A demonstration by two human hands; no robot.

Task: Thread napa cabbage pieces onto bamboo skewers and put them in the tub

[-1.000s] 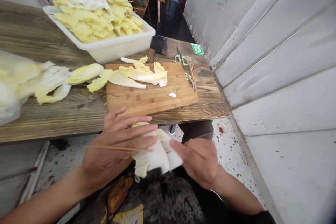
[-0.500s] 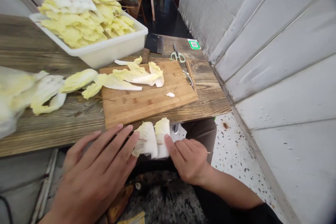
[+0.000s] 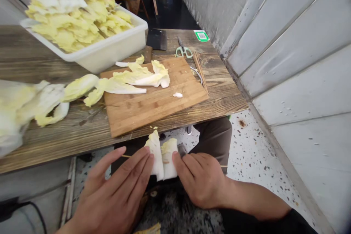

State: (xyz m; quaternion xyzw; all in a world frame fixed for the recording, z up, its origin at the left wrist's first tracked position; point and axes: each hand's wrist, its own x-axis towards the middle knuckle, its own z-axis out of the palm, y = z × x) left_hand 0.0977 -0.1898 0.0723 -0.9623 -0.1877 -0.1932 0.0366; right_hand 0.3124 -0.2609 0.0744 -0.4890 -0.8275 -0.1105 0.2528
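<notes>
Two folded pieces of cabbage leaf [image 3: 161, 157] sit on a thin bamboo skewer [image 3: 126, 156] over my lap, below the table edge. My left hand [image 3: 115, 193] has its fingers stretched, fingertips pressing the left side of the cabbage pieces. My right hand [image 3: 199, 179] is closed around the skewer's right part, thumb against the right cabbage piece; the skewer's tip sticks out past the knuckles. On the wooden cutting board [image 3: 156, 102] lie more cabbage leaves [image 3: 137, 78].
A white tub [image 3: 109, 49] heaped with cabbage stands at the back left. Loose cabbage leaves [image 3: 33, 102] lie on the wooden table [image 3: 55, 131] at left. A cleaver [image 3: 156, 40], scissors [image 3: 183, 51] and a bundle of skewers [image 3: 200, 67] lie behind the board. A grey wall is at right.
The second cabbage piece went onto the skewer beside the first, my left hand's fingers flattened against them, and both hands with the skewer shifted lower as my view tilted down.
</notes>
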